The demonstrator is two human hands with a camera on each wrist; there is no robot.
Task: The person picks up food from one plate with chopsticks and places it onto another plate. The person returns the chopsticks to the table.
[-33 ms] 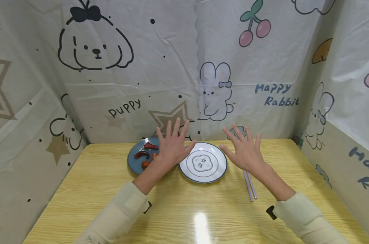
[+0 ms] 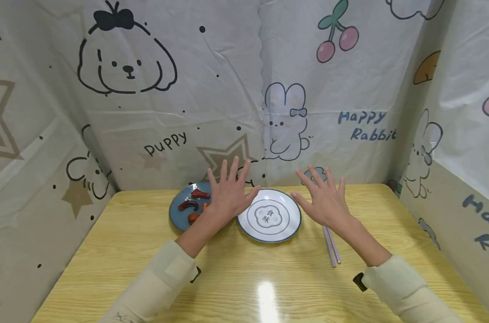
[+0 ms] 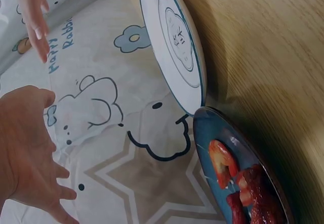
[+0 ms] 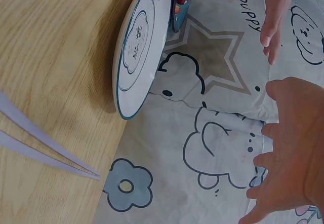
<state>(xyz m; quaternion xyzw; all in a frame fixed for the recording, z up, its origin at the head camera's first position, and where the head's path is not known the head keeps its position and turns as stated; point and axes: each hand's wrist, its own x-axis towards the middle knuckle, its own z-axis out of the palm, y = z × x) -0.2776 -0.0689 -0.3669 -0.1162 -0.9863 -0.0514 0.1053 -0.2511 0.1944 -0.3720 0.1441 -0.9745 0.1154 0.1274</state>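
Note:
My left hand (image 2: 229, 195) hovers with fingers spread, in front of the right part of a blue plate (image 2: 178, 217) in the head view. On that plate lie dark red, glossy food pieces; a shrimp-like curved orange piece (image 3: 223, 163) shows in the left wrist view. Between the hands sits a white plate (image 2: 284, 224) with a blue rim and printed characters. My right hand (image 2: 327, 202), fingers also spread, is held above a pair of lilac chopsticks (image 2: 332, 246) and overlaps their far ends in the head view. Neither hand holds anything.
Everything stands on a light wood-grain table (image 2: 228, 287). Printed cloth (image 2: 212, 98) with cartoon animals and stars hangs behind the table and along both sides. The blue plate and white plate are side by side near the back edge.

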